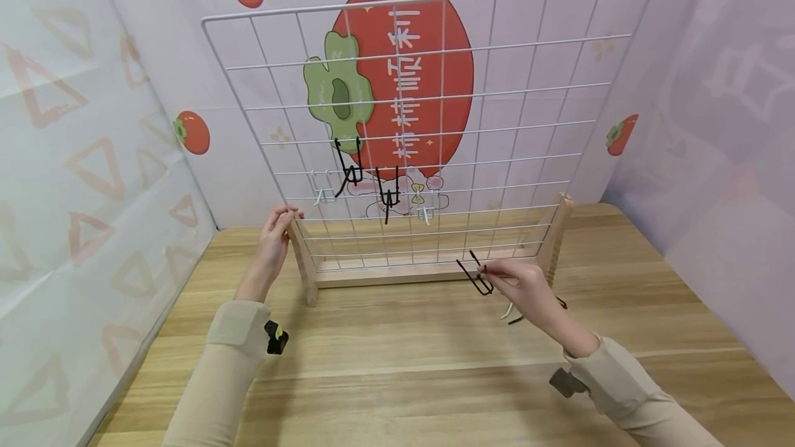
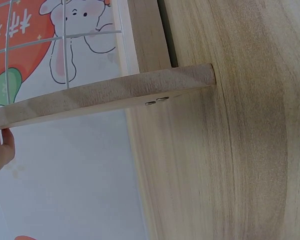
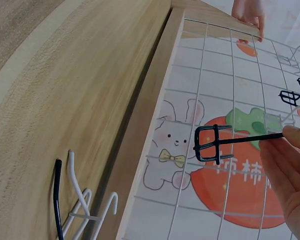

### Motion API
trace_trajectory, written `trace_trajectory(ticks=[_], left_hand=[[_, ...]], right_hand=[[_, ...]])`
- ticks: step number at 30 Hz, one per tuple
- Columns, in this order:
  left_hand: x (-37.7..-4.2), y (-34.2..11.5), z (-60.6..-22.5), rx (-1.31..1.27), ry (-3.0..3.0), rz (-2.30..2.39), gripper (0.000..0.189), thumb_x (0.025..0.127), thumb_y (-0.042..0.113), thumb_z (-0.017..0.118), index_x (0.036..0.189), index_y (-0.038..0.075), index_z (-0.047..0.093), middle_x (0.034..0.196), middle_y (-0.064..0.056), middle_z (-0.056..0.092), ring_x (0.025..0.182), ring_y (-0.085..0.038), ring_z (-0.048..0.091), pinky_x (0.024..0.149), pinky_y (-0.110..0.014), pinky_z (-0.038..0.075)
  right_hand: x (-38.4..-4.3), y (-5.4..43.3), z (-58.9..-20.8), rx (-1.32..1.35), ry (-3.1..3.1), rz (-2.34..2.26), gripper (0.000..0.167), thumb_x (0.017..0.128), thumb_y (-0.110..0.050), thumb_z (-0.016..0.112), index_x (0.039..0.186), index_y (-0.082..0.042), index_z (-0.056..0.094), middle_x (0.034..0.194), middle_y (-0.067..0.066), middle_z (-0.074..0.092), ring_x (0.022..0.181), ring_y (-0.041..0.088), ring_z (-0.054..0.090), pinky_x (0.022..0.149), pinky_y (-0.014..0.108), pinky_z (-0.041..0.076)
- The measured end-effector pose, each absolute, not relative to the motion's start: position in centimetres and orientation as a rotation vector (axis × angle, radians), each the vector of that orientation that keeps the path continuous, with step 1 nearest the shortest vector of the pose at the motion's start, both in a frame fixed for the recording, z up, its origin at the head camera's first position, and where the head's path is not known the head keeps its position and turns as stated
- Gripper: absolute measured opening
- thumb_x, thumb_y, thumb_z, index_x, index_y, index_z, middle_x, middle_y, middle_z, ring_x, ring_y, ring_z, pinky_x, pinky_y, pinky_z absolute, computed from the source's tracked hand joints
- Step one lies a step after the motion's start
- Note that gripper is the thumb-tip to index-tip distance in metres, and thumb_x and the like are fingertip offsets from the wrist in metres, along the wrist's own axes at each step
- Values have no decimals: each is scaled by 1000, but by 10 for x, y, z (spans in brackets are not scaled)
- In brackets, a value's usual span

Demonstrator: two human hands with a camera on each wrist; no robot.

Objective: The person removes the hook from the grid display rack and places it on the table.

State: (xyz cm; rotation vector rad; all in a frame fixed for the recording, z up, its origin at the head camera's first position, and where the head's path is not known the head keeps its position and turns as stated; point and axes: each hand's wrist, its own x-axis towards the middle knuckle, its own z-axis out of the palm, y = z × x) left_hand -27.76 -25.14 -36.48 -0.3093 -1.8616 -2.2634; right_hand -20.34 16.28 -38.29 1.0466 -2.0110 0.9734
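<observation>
A black wire hook (image 1: 478, 280) is pinched by its prong between the thumb and fingers of my right hand (image 1: 524, 288). In the right wrist view that black hook (image 3: 207, 144) overlaps the grid, its frame pointing away from the fingertips. My left hand (image 1: 276, 247) grips the upper end of the left wooden post (image 1: 303, 257) of the stand. That post (image 2: 115, 92) crosses the left wrist view, the fingertips (image 2: 8, 142) on its edge. Between the posts stands a white wire grid (image 1: 428, 95), tilted. Two black hooks (image 1: 388, 195) and two white hooks (image 1: 425, 214) hang on it.
A white hook (image 3: 82, 200) and a black hook (image 3: 58, 195) lie on the wooden table (image 1: 385, 378), partly behind my right hand in the head view. The right post (image 1: 555, 233) stands beyond that hand. A wall sheet (image 1: 497, 123) with printed persimmons hangs behind the grid.
</observation>
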Motion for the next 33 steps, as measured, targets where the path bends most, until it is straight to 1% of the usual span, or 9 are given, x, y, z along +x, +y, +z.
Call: trace_trajectory(ticks=[4,7,15,28,33], left_hand=[[-277,-251,-364,-305,-1866,-2268,10,95,16,39,96,19,48,93,5,55,100,-14,41,88,-24,27],[-276,-252,-364,-301,-1875,-2275,8,95,17,39,97,18,47,94,4,54,101,-14,40,89,-24,26],[-275,-252,-363,-302,-1894,-2276,7,96,19,39,99,17,45,96,4,53,103,-13,39,90,-23,26],[-275,-251,-363,-302,-1885,-2265,8,96,18,38,97,18,46,95,5,54,102,-13,40,89,-23,27],[-275,-252,-363,-300,-1895,-2261,8,96,18,38,98,18,45,95,5,53,102,-14,39,89,-24,25]], right_hand=[[-205,164,-389,1036,-2060,946,20,63,12,70,79,2,65,75,10,66,67,20,62,64,13,46],[-207,165,-393,1039,-2097,945,25,59,16,70,78,1,65,75,9,65,67,19,62,64,12,45],[-210,167,-401,1032,-2176,955,24,61,15,69,79,1,65,76,10,66,69,19,62,64,11,44],[-213,171,-412,1027,-2261,893,23,63,14,69,82,1,66,78,10,66,70,21,63,61,23,49],[-216,173,-417,1019,-2299,897,25,62,16,68,82,1,65,79,11,66,71,21,63,60,26,50]])
